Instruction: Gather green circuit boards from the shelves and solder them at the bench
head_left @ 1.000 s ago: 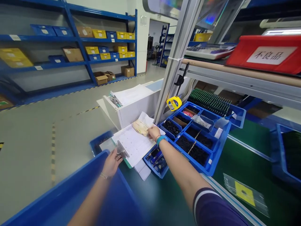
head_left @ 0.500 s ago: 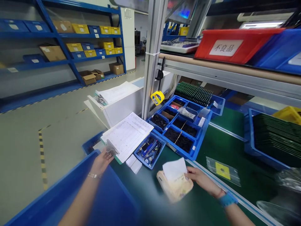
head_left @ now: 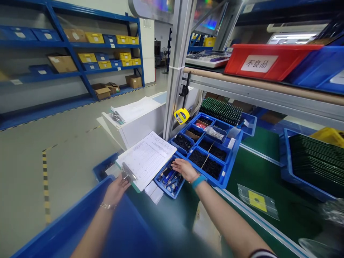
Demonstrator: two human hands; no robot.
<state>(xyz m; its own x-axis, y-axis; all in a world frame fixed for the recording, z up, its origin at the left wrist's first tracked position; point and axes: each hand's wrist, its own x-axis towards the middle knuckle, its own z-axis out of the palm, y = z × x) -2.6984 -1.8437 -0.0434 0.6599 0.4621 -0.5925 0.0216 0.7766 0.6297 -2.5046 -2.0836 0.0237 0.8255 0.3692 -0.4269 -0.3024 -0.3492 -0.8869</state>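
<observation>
Blue shelving [head_left: 91,45] lines the far wall, and out front here's the green bench [head_left: 166,218], a big blue bin [head_left: 134,224] over its near-left corner. Toward the bench's left edge lies the clipboard [head_left: 147,161], sheets face up, and the left hand [head_left: 116,191] has its fingers narrowed on the end with the metal clip [head_left: 129,174]. Over on the right, the right hand [head_left: 186,170] is out above the small tool tray [head_left: 166,192], fingers straight and slightly parted, nothing visible in them; whether they touch the tools, I can't tell. Beneath that forearm, near the bench's front edge, sits a beige packet [head_left: 201,224], partly covered. Beyond the tool tray's far corner: the divided parts tray [head_left: 228,175], a yellow tape measure [head_left: 181,115] hanging above its left edge.
</observation>
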